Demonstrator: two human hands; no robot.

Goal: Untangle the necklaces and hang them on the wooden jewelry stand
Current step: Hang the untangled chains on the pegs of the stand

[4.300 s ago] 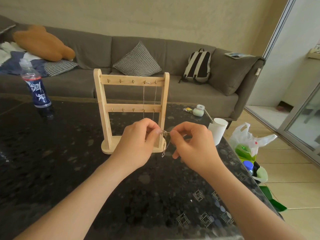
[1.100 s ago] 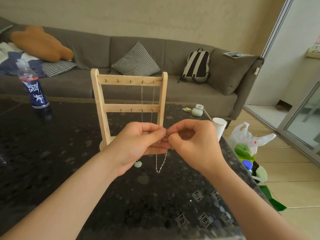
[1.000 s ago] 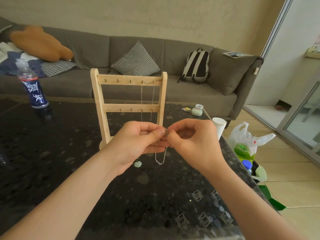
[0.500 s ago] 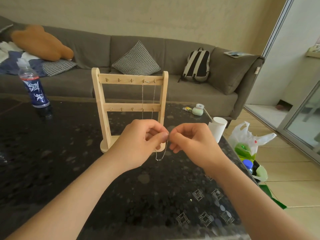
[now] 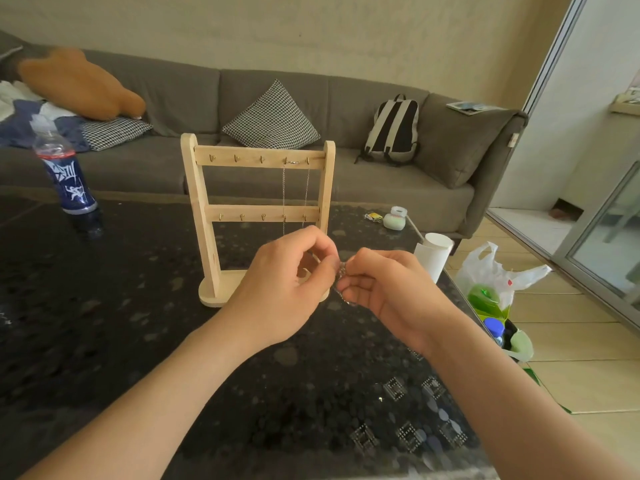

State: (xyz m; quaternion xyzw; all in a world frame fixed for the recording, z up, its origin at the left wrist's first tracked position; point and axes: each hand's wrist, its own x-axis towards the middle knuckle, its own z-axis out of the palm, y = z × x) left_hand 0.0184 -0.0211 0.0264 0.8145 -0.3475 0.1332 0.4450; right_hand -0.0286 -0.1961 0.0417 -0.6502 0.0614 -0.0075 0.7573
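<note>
Just in front of the wooden stand [image 5: 204, 209], above the dark desk [image 5: 104, 323], my left hand [image 5: 280, 289] and right hand [image 5: 388, 289] meet fingertip to fingertip. Both grips are closed tight. Thumb and forefinger of each hand pinch a small bunched necklace [image 5: 342, 271] between them, and a short bit of it shows below my right fingers. The clump is blurred, so I take it for a single silver strand but cannot say how it is knotted. My other fingers curl in toward the palms.

Behind my hands the stand is upright on the desk, with two rails of small hooks. A thin hung chain [image 5: 284, 188] loops from two hooks at the right end of the top rail and drops past the lower rail. A blue-labelled bottle [image 5: 67, 178] stands at the far left of the desk, and a white paper cup [image 5: 433, 254] stands near its right edge. A grey sofa [image 5: 398, 199] with a backpack [image 5: 393, 129] on it runs along the wall.
</note>
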